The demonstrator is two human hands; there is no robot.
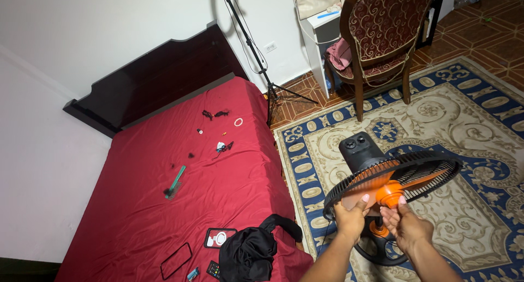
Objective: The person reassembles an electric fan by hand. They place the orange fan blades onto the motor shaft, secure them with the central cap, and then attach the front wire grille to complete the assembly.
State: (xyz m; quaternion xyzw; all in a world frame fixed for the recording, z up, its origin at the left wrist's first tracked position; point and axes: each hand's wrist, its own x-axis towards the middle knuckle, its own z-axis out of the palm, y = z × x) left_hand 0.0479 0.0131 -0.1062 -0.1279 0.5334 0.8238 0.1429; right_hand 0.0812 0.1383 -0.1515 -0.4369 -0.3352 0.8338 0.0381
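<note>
A standing fan (426,170) with a black grille, orange blades and a black motor housing (357,148) stands on the carpet beside the bed. My left hand (349,216) grips the lower rim of the grille. My right hand (401,222) has its fingers around the orange hub cap (388,193) at the centre of the blades. The fan's round black base (376,252) shows partly below my hands.
A bed with a red sheet (164,205) lies at the left, holding a green comb (176,182), small items, a black bag (251,252) and phones. A patterned blue and cream carpet (491,151), a wooden chair (382,36) and a tripod stand (262,69) are behind.
</note>
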